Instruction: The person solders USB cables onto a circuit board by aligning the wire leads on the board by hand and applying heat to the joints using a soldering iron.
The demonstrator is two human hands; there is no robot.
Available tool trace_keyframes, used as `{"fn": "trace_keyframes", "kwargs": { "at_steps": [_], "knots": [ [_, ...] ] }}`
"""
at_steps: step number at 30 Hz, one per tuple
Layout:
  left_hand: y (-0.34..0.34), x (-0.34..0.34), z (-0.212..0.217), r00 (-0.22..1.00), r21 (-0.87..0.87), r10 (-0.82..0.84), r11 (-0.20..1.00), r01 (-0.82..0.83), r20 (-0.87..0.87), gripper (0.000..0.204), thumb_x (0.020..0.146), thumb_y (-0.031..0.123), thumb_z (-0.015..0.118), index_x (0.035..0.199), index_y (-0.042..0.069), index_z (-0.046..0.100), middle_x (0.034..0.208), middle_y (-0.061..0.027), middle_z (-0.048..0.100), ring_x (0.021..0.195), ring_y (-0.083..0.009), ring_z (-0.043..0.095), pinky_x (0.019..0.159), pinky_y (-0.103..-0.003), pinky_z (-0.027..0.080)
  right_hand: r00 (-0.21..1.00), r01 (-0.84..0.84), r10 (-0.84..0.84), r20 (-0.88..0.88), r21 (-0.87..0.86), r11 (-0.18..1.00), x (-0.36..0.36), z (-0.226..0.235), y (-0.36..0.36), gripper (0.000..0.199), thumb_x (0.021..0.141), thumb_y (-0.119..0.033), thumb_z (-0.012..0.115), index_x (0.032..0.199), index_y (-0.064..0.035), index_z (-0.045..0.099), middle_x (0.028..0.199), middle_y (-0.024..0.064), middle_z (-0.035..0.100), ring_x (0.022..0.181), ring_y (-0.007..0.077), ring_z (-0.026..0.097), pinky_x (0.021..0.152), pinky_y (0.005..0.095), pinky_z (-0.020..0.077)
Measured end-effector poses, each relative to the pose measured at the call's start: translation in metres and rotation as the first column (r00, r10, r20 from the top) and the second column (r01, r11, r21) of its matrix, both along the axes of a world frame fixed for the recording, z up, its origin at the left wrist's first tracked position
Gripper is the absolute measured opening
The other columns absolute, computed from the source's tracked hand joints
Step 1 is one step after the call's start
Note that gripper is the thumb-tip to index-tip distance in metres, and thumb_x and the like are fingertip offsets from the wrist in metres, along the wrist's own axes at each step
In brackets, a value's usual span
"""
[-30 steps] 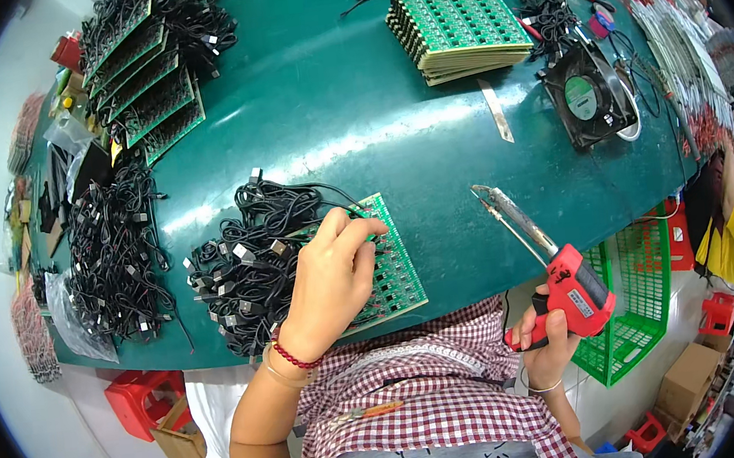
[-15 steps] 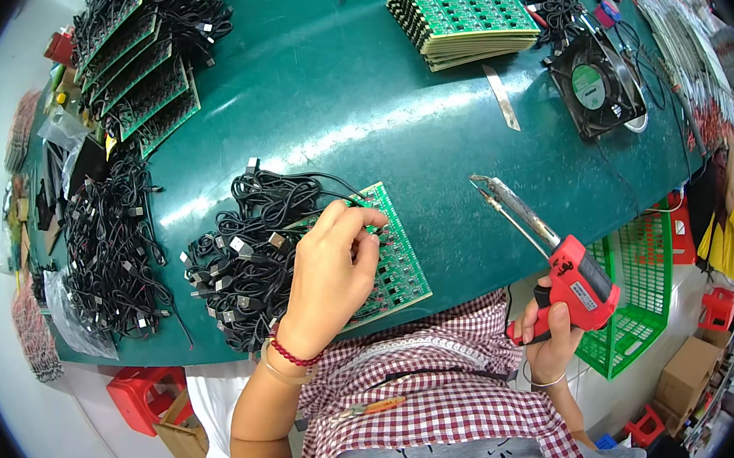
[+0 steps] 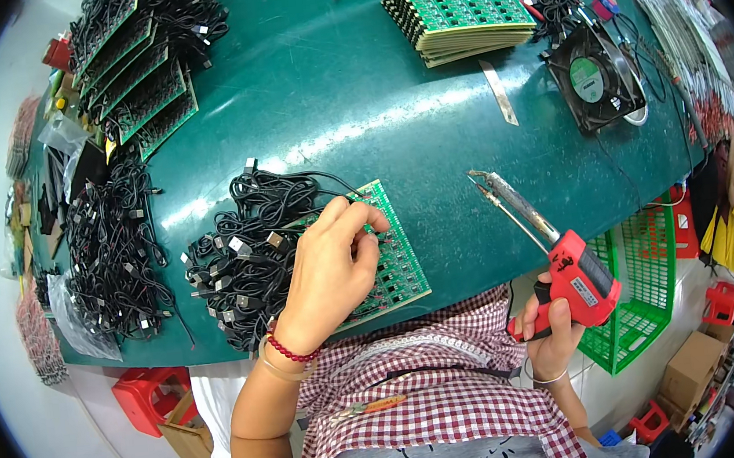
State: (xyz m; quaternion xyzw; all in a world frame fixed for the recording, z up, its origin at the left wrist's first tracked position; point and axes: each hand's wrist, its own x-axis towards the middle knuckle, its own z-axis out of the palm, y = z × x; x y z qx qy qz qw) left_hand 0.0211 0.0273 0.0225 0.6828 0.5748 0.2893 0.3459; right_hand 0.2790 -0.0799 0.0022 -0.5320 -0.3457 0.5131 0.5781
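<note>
My right hand (image 3: 554,335) is wrapped round the grip of a red and black soldering gun (image 3: 586,283). Its long metal tip points up and left over the table, apart from the board. My left hand (image 3: 339,262) is pinched over a green circuit board (image 3: 401,257), and whatever sits between its fingertips is hidden. That board lies near the table's front edge, rows of small parts across it. Black USB cables (image 3: 239,272) lie bunched over its left side and beside my left hand; one cable loops round to the board's top edge.
Green boards are stacked (image 3: 456,8) at the far right, near a metal strip (image 3: 499,93) and a black fan (image 3: 593,79). More cables (image 3: 112,245) and tilted boards (image 3: 157,117) fill the left side. A green basket (image 3: 629,292) stands below the table's right edge.
The view has shifted very slightly. Both hands stay almost in place, the left over the board and the right on the soldering gun, whose tip has hardly moved.
</note>
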Motion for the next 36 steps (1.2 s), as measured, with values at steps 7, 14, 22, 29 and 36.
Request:
{"fn": "trace_keyframes", "kwargs": {
  "at_steps": [7,14,22,29,36],
  "knots": [
    [0.0004,0.0008,-0.0020,0.999,-0.046,0.035,0.998,-0.033,0.033,0.010,0.076,-0.005,0.058,0.084,0.001,0.061,0.074,-0.0063,0.055,0.059,-0.0126,0.054,0.053,-0.025,0.042,1.000,0.003,-0.003,-0.021,0.006,1.000,0.0005,-0.0032,-0.0002,0.045,0.095,-0.034,0.054,0.118,0.0035,0.044,0.061,0.0075,0.050,0.044,0.0111,0.044,0.045,0.0270,0.0437],
    [0.0013,0.0015,-0.0012,0.997,-0.054,0.046,0.998,-0.043,0.068,0.011,0.078,-0.005,0.055,0.086,0.000,0.061,0.075,-0.0102,0.055,0.057,-0.0179,0.055,0.054,-0.030,0.044,1.000,0.018,-0.018,-0.006,-0.002,1.000,-0.0009,-0.0026,0.0003,0.044,0.095,-0.033,0.053,0.118,0.0033,0.045,0.062,0.0070,0.051,0.043,0.0107,0.044,0.044,0.0270,0.0432],
    [0.0008,0.0017,-0.0027,0.996,-0.032,0.070,0.997,-0.068,0.056,0.012,0.076,-0.006,0.058,0.085,-0.001,0.063,0.072,-0.0061,0.054,0.057,-0.0114,0.052,0.052,-0.025,0.040,1.000,0.020,-0.020,-0.006,0.001,1.000,-0.0014,-0.0030,-0.0004,0.045,0.095,-0.034,0.053,0.118,0.0033,0.045,0.062,0.0067,0.051,0.043,0.0105,0.043,0.044,0.0267,0.0425],
    [0.0017,0.0014,-0.0010,0.998,-0.047,0.057,0.997,-0.055,0.038,0.011,0.076,-0.006,0.057,0.085,-0.001,0.062,0.072,-0.0061,0.054,0.057,-0.0115,0.052,0.053,-0.025,0.041,1.000,0.028,-0.028,-0.004,-0.004,1.000,-0.0016,-0.0039,-0.0008,0.045,0.095,-0.034,0.052,0.118,0.0032,0.046,0.061,0.0066,0.050,0.043,0.0105,0.043,0.044,0.0267,0.0425],
    [0.0023,0.0017,-0.0030,0.997,-0.035,0.051,0.998,-0.049,0.051,0.011,0.074,-0.006,0.057,0.083,0.000,0.060,0.073,-0.0052,0.056,0.058,-0.0104,0.052,0.052,-0.024,0.041,1.000,0.021,-0.021,0.007,-0.004,1.000,-0.0011,-0.0044,0.0001,0.044,0.096,-0.034,0.052,0.118,0.0031,0.045,0.060,0.0067,0.049,0.043,0.0106,0.043,0.044,0.0269,0.0429]
  ]
}}
